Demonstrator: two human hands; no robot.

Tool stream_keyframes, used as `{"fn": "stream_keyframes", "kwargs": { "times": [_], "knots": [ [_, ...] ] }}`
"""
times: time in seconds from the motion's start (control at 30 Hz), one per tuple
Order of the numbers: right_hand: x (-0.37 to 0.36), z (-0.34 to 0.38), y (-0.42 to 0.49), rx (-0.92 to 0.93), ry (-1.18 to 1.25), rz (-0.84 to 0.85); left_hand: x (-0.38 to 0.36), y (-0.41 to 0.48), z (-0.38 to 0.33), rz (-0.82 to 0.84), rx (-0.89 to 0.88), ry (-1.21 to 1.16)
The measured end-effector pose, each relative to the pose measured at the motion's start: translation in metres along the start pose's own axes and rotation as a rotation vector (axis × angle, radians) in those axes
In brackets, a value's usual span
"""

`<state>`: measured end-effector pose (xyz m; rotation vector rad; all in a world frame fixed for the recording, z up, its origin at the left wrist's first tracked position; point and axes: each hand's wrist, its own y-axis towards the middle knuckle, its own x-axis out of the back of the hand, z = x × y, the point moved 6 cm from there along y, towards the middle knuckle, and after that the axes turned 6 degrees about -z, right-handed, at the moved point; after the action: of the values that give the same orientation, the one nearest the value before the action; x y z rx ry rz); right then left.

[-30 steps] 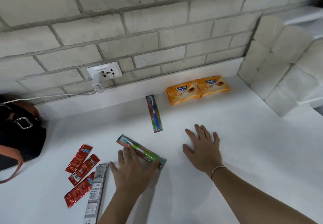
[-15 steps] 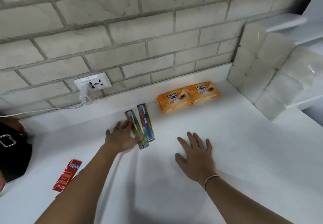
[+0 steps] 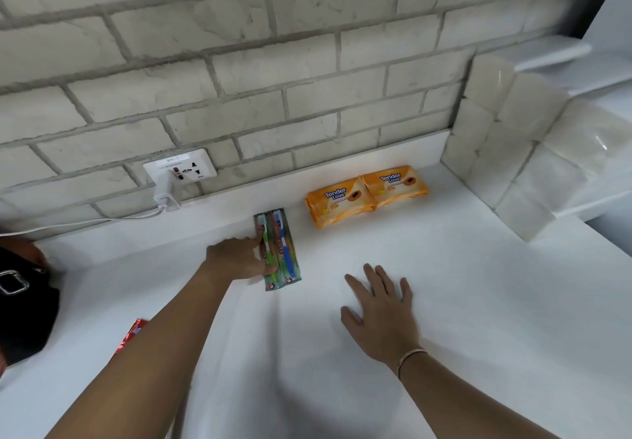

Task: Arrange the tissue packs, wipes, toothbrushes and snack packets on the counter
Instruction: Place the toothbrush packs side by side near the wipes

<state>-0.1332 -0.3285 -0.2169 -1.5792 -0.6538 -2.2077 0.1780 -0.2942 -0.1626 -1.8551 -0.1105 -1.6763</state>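
Two packaged toothbrushes lie side by side near the back of the white counter: a green one on the left, a blue one on the right. My left hand touches the green toothbrush's left edge with straight fingers and thumb. My right hand rests flat on the counter, fingers spread, holding nothing. Two orange wipes packs sit in a row against the back ledge. White tissue packs are stacked at the right. One red snack packet peeks out beside my left forearm.
A wall socket with a white charger and cable is on the brick wall at the left. A black bag sits at the counter's left edge.
My left hand carried the green toothbrush from the front of the counter to the back and set it beside the blue one, then straightened it. My right hand stayed flat.
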Motion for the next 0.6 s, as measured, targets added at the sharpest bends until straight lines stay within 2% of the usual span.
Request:
{"fn": "stream_keyframes", "kwargs": {
  "times": [0.33, 0.6],
  "knots": [
    [-0.001, -0.001, 0.000, -0.001, 0.008, 0.003, 0.000, -0.001, -0.002, -0.021, -0.019, -0.060],
    [0.000, -0.003, 0.001, -0.005, 0.014, -0.015, -0.021, -0.045, 0.017, -0.209, -0.001, -0.398]
  ]
}}
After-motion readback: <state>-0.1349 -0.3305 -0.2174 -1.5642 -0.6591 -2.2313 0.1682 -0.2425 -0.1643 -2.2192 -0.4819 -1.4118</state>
